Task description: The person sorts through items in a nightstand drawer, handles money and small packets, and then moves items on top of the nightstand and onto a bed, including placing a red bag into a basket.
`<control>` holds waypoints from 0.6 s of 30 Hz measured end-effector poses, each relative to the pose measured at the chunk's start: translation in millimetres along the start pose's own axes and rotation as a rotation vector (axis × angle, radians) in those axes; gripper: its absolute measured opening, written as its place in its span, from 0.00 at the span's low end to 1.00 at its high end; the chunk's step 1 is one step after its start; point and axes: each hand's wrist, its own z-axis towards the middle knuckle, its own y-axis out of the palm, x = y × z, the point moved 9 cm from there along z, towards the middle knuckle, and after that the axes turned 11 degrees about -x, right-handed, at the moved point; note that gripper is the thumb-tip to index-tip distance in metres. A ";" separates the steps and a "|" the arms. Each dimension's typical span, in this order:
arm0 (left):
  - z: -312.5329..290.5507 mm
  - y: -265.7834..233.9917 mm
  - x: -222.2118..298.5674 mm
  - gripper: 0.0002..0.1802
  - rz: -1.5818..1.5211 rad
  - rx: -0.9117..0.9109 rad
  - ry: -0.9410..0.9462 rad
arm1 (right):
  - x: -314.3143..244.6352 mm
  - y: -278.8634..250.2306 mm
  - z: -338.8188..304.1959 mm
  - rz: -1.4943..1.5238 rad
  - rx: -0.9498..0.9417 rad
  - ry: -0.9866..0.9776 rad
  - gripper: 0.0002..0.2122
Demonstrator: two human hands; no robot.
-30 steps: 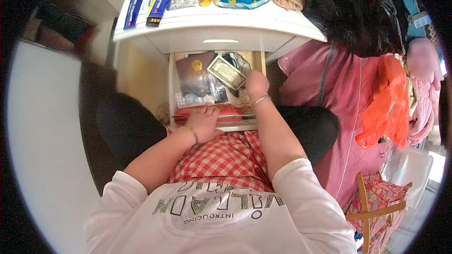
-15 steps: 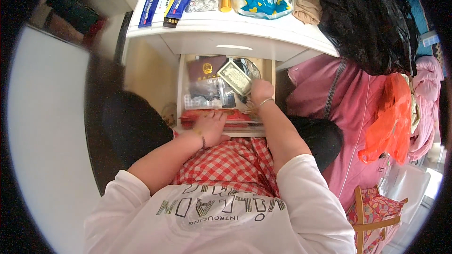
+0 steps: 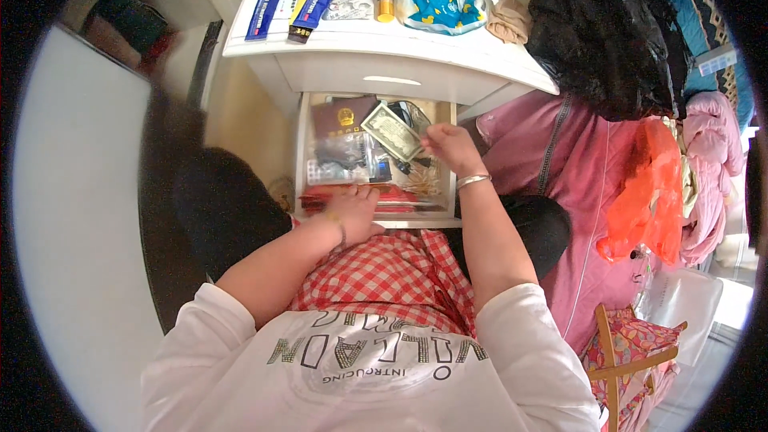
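Overhanging drawer edges (image 3: 424,222): left hand (image 3: 352,210) spread over front, right hand (image 3: 450,148) at banknote (image 3: 390,130), grip unclear.

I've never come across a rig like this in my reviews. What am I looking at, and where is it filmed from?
There is no machine here, just a person working bare-handed. A wide fisheye camera on the head looks down, bending straight edges. On the white cabinet top lie blue tubes and a blue patterned pack. Below, an open drawer contains a dark red booklet and red items. The left hand lies over the red items. The right hand is at a banknote's edge, seemingly pinching it.
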 end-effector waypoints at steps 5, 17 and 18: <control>2.7 2.0 -2.4 0.42 0.004 0.005 0.011 | 9.0 15.7 -3.4 0.101 -0.027 -0.001 0.09; 5.6 2.0 -2.4 0.43 0.012 0.005 0.003 | -6.3 -5.2 -7.1 -0.191 0.247 -0.170 0.07; 5.5 2.2 -2.1 0.43 0.013 0.004 0.001 | -2.6 -7.4 -5.9 -0.189 0.247 -0.169 0.07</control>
